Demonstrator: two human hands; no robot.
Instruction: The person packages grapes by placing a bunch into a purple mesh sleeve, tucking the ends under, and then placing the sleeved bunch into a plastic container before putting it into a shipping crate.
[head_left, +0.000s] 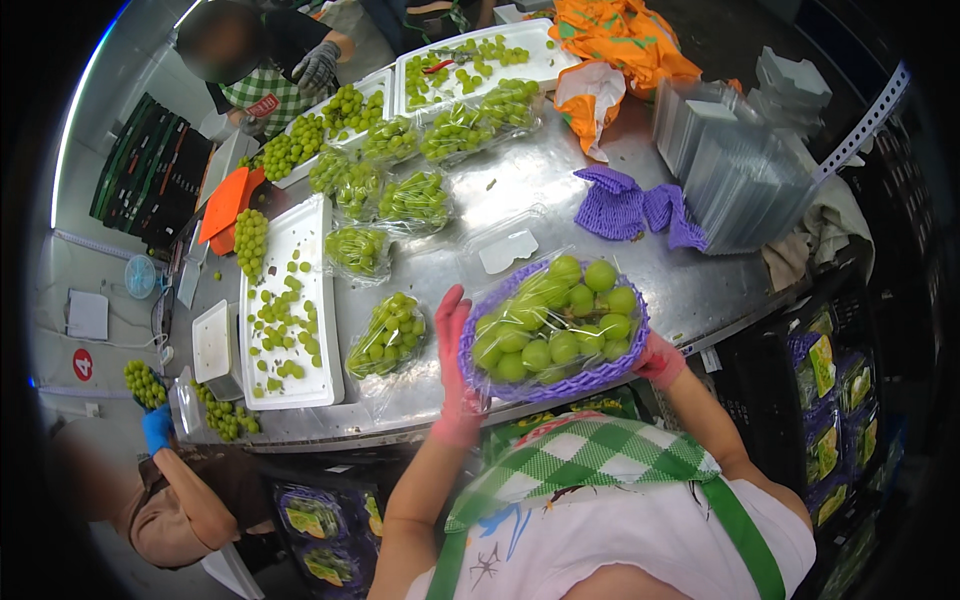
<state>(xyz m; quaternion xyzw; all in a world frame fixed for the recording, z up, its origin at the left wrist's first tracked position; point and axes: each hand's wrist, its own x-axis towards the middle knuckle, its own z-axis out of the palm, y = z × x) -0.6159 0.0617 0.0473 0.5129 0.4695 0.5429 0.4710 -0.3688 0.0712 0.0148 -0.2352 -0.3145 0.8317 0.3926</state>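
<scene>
Between my hands is a bunch of green grapes (536, 355) in clear plastic, seated in a purple foam net (555, 388). My left hand (457, 367), in a pink glove, supports the net's left side, its fingers raised. My right hand (660, 358), also pink-gloved, grips the right end, its fingers partly hidden behind the net. Just beyond lies a clear plastic container with a white pad (508, 251). A wrapped grape bunch (388, 336) rests on the metal table to the left of my left hand.
White trays (328, 300) with loose grapes, more wrapped bunches (416, 201), purple foam nets (609, 202) and stacked clear containers (739, 172) occupy the metal table (517, 176). Two co-workers with gloved hands (318, 67) are beyond and at left. Crates with packed grapes (825, 405) stand at right.
</scene>
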